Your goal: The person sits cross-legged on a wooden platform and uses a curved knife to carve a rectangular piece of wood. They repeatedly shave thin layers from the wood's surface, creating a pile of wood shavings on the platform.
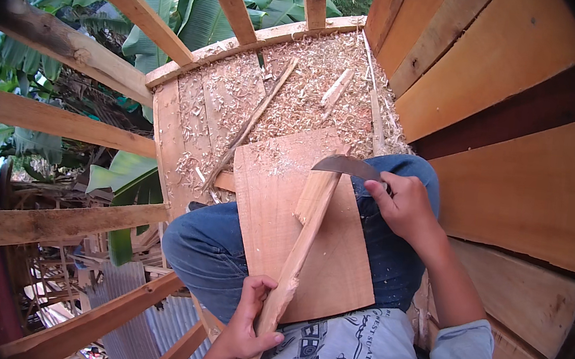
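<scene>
My left hand (pixel 253 322) is closed around the lower part of a long wooden stick (pixel 299 252), which slants up and away from my belly. In my right hand (pixel 403 205) is a knife (pixel 346 165) with a curved dark blade; its handle is mostly hidden by my fingers. The blade lies across the far end of the stick, where the wood is broader and freshly cut. Beneath the stick, a flat wooden board (pixel 255 218) rests across my lap, with a few shavings on its far part.
Wood shavings (pixel 315 62) cover the plank floor ahead, with a thin wooden strip (pixel 258 123) and a short wood piece (pixel 337 88) among them. A slatted railing (pixel 60 122) stands at the left, with banana leaves beyond. A plank wall (pixel 514 184) rises close on the right.
</scene>
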The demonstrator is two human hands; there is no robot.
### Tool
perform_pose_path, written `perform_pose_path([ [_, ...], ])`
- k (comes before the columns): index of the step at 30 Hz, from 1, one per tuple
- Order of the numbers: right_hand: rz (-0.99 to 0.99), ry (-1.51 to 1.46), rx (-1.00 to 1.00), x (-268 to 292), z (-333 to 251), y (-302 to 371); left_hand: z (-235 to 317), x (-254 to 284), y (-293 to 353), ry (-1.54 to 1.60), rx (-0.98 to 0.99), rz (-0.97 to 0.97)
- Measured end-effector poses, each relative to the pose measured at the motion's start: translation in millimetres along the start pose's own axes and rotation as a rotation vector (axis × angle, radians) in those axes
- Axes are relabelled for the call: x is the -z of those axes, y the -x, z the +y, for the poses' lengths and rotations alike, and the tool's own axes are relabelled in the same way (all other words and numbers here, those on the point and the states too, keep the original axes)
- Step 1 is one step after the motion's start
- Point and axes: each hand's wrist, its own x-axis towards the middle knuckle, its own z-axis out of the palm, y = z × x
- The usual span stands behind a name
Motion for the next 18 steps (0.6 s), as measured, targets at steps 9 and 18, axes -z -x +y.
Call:
perform_pose_path([
  [9,-0.055,0.054,-0.042,2,-11,6,-1,4,-2,0.004,-0.007,-0.01],
  [18,-0.049,0.12,-0.02,3,-9,-8,-2,8,-5,-0.005,-0.039,-0.015],
])
